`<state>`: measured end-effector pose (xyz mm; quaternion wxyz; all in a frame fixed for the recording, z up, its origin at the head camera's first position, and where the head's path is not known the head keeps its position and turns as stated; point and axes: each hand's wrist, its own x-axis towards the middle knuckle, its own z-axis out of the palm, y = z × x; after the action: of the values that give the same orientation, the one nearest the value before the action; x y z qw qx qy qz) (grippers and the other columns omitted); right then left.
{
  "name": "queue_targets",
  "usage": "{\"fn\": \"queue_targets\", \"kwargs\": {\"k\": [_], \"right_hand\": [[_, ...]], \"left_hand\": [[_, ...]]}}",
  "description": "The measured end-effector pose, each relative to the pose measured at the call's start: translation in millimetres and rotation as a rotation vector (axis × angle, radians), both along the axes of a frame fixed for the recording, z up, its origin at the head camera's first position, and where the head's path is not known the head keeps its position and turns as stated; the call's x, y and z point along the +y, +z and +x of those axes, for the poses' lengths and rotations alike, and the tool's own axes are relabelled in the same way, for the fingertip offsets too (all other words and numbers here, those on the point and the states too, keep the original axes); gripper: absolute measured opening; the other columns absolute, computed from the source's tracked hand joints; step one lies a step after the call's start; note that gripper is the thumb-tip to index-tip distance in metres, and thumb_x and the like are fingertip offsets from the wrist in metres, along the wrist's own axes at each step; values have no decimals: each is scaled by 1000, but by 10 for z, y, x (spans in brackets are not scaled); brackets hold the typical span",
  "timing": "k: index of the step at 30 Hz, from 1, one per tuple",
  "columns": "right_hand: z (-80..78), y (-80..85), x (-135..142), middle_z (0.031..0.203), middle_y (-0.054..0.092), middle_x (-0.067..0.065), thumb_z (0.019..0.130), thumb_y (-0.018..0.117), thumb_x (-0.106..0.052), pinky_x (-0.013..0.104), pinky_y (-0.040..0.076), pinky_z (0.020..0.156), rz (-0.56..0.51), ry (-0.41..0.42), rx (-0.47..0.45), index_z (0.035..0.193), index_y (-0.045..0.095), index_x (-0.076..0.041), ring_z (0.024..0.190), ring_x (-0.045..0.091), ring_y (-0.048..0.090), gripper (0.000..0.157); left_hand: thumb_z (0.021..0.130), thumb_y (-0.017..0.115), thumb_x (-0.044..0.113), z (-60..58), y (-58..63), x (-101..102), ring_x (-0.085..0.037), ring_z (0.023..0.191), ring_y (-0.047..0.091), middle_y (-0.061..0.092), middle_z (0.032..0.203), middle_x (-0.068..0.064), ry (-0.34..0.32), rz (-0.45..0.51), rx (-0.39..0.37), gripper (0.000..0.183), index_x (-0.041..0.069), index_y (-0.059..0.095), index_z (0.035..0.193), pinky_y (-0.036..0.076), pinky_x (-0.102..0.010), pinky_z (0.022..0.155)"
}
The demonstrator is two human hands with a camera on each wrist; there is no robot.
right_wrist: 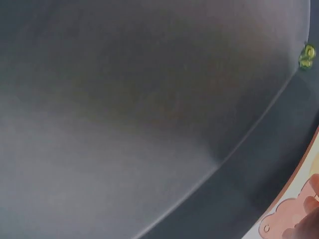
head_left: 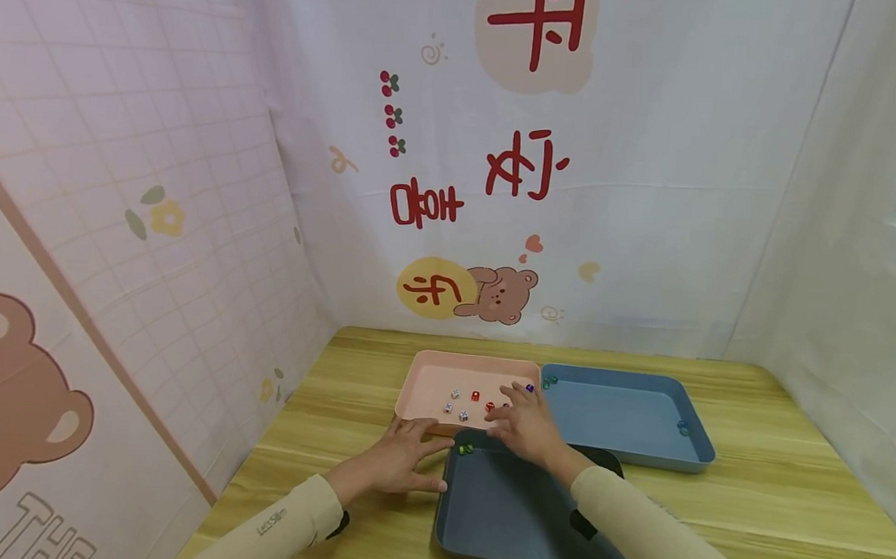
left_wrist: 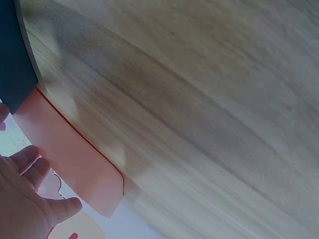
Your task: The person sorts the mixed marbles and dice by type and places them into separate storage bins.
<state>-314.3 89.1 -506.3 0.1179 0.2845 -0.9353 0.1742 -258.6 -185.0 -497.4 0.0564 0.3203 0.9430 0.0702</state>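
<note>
A pink tray holds several small dice: white dice, a red die and a dark blue die. My right hand reaches over its near right part, fingers spread and bent down. The fingertips are close to another red die; the palm side is hidden. My left hand lies beside the trays with fingers spread, fingertips at the pink tray's near wall and thumb by the left rim of a dark tray. In the left wrist view, its fingers show along the pink wall.
Small green glassy pieces sit in the dark tray's far left corner. A blue tray stands right of the pink one, with green pieces at its far left corner and blue-green ones near its right side. Printed cloth hangs behind the wooden table.
</note>
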Motion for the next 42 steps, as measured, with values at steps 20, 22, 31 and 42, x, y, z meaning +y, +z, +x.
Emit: {"fn": "queue_targets", "kwargs": {"k": [20, 22, 31, 42], "right_hand": [[106, -110, -214, 144, 49, 18, 88, 75, -35, 73, 12, 108, 97, 148, -52, 102, 79, -23, 142, 42, 30, 19], [104, -122, -220, 145, 48, 18, 88, 75, -36, 72, 14, 108, 129, 141, -52, 103, 79, -23, 142, 42, 30, 20], [126, -166, -253, 145, 50, 17, 85, 78, -33, 73, 16, 108, 178, 135, -23, 98, 79, -25, 141, 41, 33, 16], [136, -106, -195, 145, 50, 15, 87, 77, -35, 72, 14, 109, 125, 152, -14, 94, 78, -27, 142, 40, 32, 12]], "left_hand": [[90, 56, 66, 18, 26, 4, -32, 145, 25, 29, 157, -15, 5, 28, -29, 73, 28, 43, 152, 17, -67, 111], [90, 56, 66, 21, 33, 7, -32, 146, 24, 29, 157, -15, 7, 29, -34, 73, 28, 43, 152, 16, -67, 111], [90, 56, 66, 19, 25, 17, -31, 146, 24, 29, 157, -15, 14, 30, -37, 73, 28, 44, 151, 16, -67, 111], [90, 57, 66, 19, 16, 19, -31, 146, 24, 29, 157, -14, 13, 23, -30, 73, 28, 44, 151, 17, -67, 111]]}}
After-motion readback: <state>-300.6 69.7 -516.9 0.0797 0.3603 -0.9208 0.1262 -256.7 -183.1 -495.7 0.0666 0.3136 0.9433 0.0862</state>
